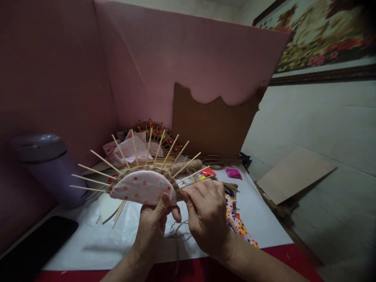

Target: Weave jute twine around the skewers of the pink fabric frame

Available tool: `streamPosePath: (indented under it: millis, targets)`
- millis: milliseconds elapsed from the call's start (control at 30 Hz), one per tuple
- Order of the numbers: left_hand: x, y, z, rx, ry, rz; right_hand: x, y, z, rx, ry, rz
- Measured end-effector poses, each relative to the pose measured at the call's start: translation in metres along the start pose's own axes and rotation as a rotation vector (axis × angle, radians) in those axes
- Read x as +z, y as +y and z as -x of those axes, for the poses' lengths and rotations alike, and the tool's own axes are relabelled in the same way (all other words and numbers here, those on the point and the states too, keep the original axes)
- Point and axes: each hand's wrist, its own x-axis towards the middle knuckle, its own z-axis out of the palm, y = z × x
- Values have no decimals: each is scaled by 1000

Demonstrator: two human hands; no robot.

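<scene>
My left hand [155,217] gripping the spotted half-disc [138,188], my right hand [205,213] pinching its twine rim [174,182], sticks [149,145] fanning outward, a strand [176,243] below.

2 bare forearms [129,260] reach forward. The left hand [152,225] grips from below, thumb [163,201] pointing up. The right hand [207,217], just beside it, shows its back, fingers bent, wrist [225,244] angled inward.

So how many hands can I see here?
2. The left hand holds the spotted half-round piece from below, thumb on its front; the right hand is at the piece's right end. Some fingertips are hidden.
</scene>
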Motion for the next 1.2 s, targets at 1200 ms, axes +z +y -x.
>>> streamPosePath:
  millis: [1200]
  targets:
    - [-6,3,-9,-185,58,145,3,7,11,-196,31,-83]
